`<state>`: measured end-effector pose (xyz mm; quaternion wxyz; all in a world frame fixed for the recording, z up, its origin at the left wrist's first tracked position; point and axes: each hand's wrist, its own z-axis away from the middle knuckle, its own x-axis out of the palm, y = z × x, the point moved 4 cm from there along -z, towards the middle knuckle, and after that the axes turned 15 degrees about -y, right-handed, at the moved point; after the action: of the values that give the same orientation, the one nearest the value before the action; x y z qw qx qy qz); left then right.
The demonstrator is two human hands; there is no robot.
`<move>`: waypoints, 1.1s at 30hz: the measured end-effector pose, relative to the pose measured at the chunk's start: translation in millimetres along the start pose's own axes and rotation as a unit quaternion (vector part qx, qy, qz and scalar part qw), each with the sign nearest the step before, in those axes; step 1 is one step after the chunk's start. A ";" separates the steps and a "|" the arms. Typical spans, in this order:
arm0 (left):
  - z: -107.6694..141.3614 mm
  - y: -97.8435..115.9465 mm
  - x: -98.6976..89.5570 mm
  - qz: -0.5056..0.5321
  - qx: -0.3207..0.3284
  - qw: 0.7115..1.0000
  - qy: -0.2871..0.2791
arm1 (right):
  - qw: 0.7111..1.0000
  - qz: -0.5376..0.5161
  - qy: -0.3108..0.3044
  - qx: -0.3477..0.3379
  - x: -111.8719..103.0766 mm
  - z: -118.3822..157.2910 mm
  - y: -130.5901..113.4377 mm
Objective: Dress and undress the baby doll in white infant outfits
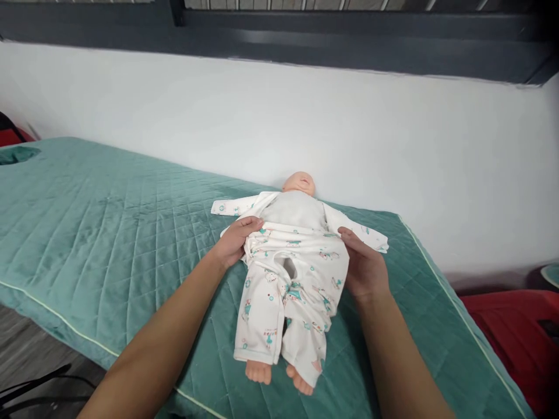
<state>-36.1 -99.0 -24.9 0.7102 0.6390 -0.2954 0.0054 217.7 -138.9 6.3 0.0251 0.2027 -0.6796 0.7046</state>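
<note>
From here, the green quilted mattress (109, 233) runs away left of the doll (299, 184). The left hand (239, 238) pinches the patterned trousers (317, 259) by the waistband, at the doll's left edge as I look. The doll lies on its back, legs inside the trousers, feet poking from the cuffs. At its right edge, the right hand (365, 267) grips the waistband, fingers partly hidden. Farther right of the doll sits something red (510, 337).

Baby doll (297, 208), supine. Printed white trousers (303, 279), open-crotched: on doll's legs, waistband at its belly. Matching top (351, 226): front open, sleeves spread beside doll.
</note>
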 end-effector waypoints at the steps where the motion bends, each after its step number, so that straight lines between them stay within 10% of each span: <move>1: -0.1 -0.2 0.1 -0.001 -0.006 1.000 -0.002 | 0.999 -0.025 0.021 0.001 -2.8 -0.8 2.0; 24: 5.2 9.4 -7.0 -0.223 0.014 0.974 -0.036 | 0.972 0.212 -0.023 0.102 -24.2 -4.5 11.6; 33: 14.4 16.0 0.3 -0.463 0.025 0.885 -0.028 | 0.948 0.255 -0.051 0.183 -25.9 5.0 18.9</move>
<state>-48.0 -109.3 -10.3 0.6072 0.7204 0.0147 -0.3347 236.8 -138.9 -19.9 -0.2276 0.0593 -0.5685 0.7884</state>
